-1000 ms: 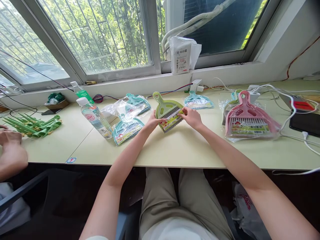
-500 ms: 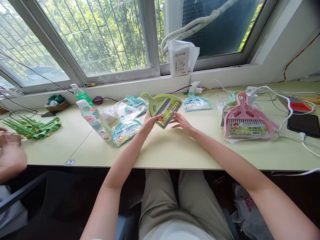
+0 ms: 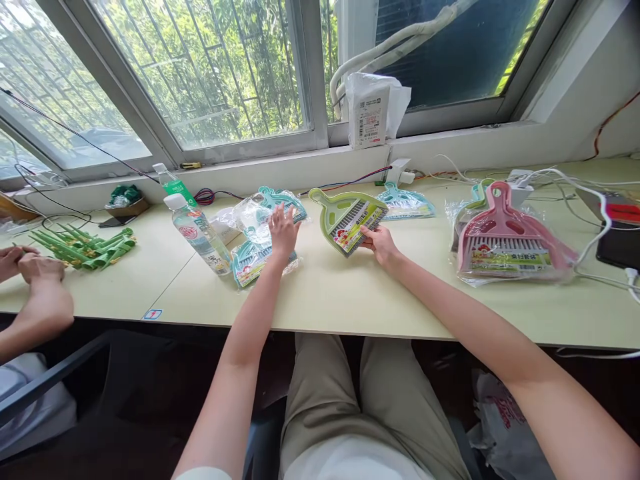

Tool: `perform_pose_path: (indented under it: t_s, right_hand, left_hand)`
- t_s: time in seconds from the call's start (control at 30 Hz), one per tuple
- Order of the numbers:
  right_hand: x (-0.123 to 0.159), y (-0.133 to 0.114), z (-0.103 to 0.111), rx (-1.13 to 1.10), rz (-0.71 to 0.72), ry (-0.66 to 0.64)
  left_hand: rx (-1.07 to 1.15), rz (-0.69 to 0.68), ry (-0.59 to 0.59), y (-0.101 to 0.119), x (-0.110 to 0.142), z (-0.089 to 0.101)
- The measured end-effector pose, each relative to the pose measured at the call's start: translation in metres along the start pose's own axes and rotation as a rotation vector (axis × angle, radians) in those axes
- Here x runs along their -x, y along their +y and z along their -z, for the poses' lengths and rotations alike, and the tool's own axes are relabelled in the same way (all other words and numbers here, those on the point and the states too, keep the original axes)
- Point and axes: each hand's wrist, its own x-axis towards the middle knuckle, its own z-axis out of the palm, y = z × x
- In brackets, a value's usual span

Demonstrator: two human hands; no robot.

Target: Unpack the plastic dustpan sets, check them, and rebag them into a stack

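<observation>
My right grip (image 3: 381,247) holds a green dustpan (image 3: 334,213) with Chinese words on its label (image 3: 357,225), my left grip (image 3: 283,233) spread wide.

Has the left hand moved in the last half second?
Yes. The left hand has come off the green dustpan set and moved left, closer to the table sticker.
</observation>
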Motion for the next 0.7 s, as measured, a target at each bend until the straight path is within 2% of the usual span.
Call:
perform_pose_path:
  t_s: [0.1,0.2,0.3,0.4,0.57,0.7]
  right_hand:
    - [-0.002,0.0,0.003,0.017,0.005,-0.008]
    - [-0.003,-0.002,0.004,0.037,0.018,-0.014]
    - [-0.003,-0.004,0.006,0.038,0.005,-0.005]
    - [-0.006,-0.006,0.009,0.067,-0.05,0.021]
    - [-0.011,-0.005,0.014,0.132,-0.146,0.061]
    - [-0.012,-0.003,0.013,0.12,-0.159,0.054]
  left_hand:
    - [-0.16,0.07,-0.051,-0.021,-0.004,0.008]
    - [-0.146,0.152,-0.148,-0.029,-0.007,0.008]
    - [-0.055,-0.005,-0.164,-0.021,-0.007,0.005]
    - [-0.074,-0.15,-0.146,-0.008,-0.005,0.004]
    - [-0.098,-0.052,-0.21,-0.008,-0.002,0.003]
    - [-0.186,-0.062,-0.155,-0.012,0.003,-0.006]
